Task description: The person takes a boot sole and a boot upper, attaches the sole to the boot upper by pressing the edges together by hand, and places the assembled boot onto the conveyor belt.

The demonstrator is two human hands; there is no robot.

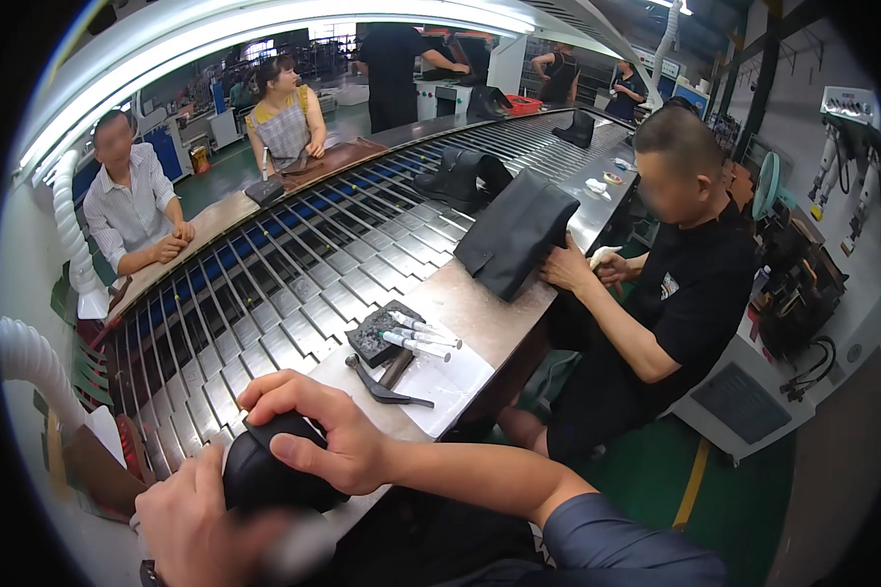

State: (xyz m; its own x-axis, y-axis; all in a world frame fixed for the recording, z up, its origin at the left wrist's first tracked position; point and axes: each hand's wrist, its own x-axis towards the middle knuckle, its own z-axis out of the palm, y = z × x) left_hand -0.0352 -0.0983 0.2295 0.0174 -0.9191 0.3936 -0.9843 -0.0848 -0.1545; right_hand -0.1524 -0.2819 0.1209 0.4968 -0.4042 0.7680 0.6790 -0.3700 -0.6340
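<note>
A black leather boot (264,470) is between my hands at the near edge of the bench, its rounded, seamed part showing and the rest hidden. My right hand (333,435) is closed over its top, thumb on the near side and fingers bent over the far side. My left hand (186,514) grips its left side, fingers along the edge; the lower part of that hand is blurred. Just beyond lies a hammer (392,380) with a dark curved head. Several white syringe-like tubes (421,338) rest against a dark block (377,335) on white paper (450,391).
A slatted metal conveyor (294,264) curves away, carrying black boots (455,176). At right, a seated co-worker (675,264) handles a large black boot (524,230) on the bench. Two people (132,196) (289,117) stand across the conveyor. White flexible ducts (34,357) hang at left.
</note>
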